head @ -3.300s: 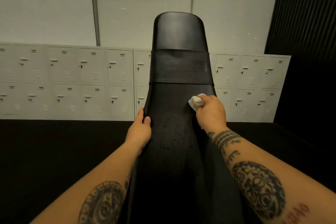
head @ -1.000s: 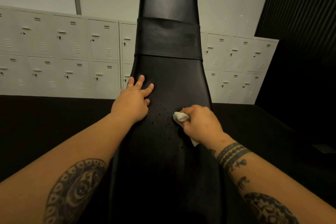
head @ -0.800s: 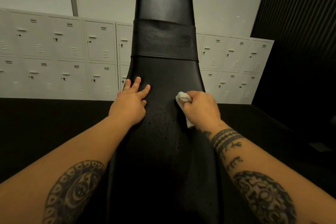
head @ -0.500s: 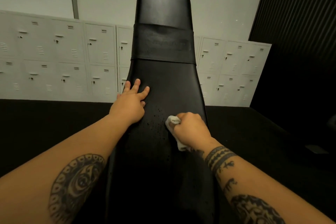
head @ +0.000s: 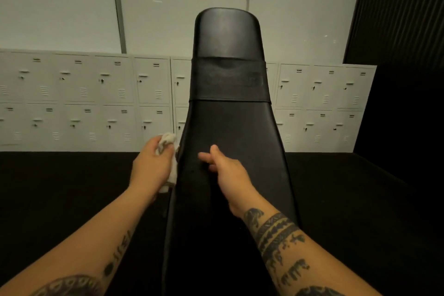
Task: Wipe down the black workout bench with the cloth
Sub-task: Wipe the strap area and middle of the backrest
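The black workout bench [head: 230, 127] runs away from me up the middle of the view, its padded back rising toward the wall with a dark band across it. My left hand [head: 151, 166] holds the crumpled white cloth [head: 165, 141] against the bench's left edge. The cloth's lower end hangs out below the palm. My right hand [head: 222, 166] hovers over the middle of the pad, fingers loosely apart and pointing left, holding nothing. A few small droplets show on the pad near the right fingertips.
White lockers [head: 84, 101] in two rows line the far wall on both sides of the bench. The floor [head: 60, 187] around the bench is black. A dark ribbed wall [head: 403, 19] stands at the right.
The cloth has passed from my right hand to my left hand. My left hand has left the pad top for the bench's left edge. My right hand now holds nothing.
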### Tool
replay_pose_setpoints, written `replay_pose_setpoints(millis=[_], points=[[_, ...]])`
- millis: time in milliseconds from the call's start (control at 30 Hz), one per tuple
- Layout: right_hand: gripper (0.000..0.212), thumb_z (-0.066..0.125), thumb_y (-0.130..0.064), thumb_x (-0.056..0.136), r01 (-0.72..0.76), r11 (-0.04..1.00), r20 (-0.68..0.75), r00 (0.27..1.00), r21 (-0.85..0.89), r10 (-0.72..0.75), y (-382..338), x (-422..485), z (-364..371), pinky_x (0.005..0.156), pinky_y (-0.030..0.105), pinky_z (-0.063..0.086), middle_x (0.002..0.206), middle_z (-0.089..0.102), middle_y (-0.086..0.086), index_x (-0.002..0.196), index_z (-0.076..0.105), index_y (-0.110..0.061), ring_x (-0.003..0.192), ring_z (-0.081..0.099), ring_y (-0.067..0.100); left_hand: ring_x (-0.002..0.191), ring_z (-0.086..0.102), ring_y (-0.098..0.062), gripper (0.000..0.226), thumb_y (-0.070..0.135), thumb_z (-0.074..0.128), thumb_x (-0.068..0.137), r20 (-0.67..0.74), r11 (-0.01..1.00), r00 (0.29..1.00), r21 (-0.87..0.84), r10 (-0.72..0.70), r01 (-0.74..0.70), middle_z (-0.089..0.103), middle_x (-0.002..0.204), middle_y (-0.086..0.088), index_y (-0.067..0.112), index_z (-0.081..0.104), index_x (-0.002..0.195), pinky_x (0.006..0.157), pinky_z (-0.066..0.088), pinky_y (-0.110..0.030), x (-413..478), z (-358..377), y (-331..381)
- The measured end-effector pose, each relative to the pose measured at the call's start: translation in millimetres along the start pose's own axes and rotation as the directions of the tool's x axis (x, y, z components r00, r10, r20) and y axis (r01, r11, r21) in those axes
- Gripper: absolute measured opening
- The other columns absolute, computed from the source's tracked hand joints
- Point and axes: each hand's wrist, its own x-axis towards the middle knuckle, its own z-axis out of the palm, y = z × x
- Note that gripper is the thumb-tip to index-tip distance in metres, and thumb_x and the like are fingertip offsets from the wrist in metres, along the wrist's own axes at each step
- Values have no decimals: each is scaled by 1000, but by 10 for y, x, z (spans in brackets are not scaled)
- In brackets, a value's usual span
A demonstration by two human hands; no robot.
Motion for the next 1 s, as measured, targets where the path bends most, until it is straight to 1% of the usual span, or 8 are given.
replay_pose_setpoints(millis=[100,200,267,433,667,733,867,1000], points=[[22,57,-39,97,111,989,-435,889,-99,-144,77,86,-465,76,23,50,85,70,-13,82,70,-28,88,64,9,87,57,-12,41,39,53,103,-111,996,994,89,22,-12,57,115,6,39,50,144,73,59,-42,141,-52,-150],[5,58,-38,93,10,961,-659,726,-277,-198,211,232,-859,92,45,52,109,62,-8,92,63,-39,103,61,18,123,50,-23,47,34,50,105,-45,964,989,233,143,-129,52,143,-2,26,45,152,100,47,-41,309,257,-216],[10,60,-34,91,-31,948,-679,706,-318,-204,250,211,-990,95,50,50,115,55,-9,97,60,-42,107,58,19,135,37,-27,47,32,50,105,-22,907,976,375,215,-191,45,150,-2,23,47,150,110,37,-43,317,525,-238],[17,61,-26,93,-25,940,-648,730,-341,-216,351,144,-1062,95,47,51,112,51,-11,96,58,-43,108,56,17,121,35,-26,45,29,57,101,-80,801,921,525,381,-286,35,138,-5,27,51,145,103,43,-44,315,698,-304],[18,61,-27,92,-49,850,-557,775,-525,-299,469,154,-882,106,39,31,116,50,-13,101,59,-43,117,46,14,114,41,-24,47,33,61,97,280,504,797,652,535,-567,47,128,-4,27,56,143,96,42,-40,120,371,-574],[24,61,-28,91,-111,771,-550,764,-627,-338,433,152,-941,104,41,26,125,46,-10,111,60,-41,124,41,15,115,43,-23,45,34,61,97,244,518,809,662,534,-541,48,126,-4,28,58,142,96,45,-40,223,368,-503],[53,61,-32,94,-259,684,-566,779,-682,-269,332,177,-1190,109,46,27,147,38,-3,144,43,-34,132,40,21,110,39,-20,42,34,59,100,-34,711,907,633,421,-306,48,127,-2,26,57,141,89,44,-35,582,643,-153],[54,65,-35,92,-266,676,-533,817,-687,-220,353,250,-1343,105,47,35,139,49,-1,143,46,-33,124,50,22,117,39,-25,39,32,59,100,-55,706,895,637,442,-309,47,133,-2,24,60,138,96,40,-39,630,854,21]])
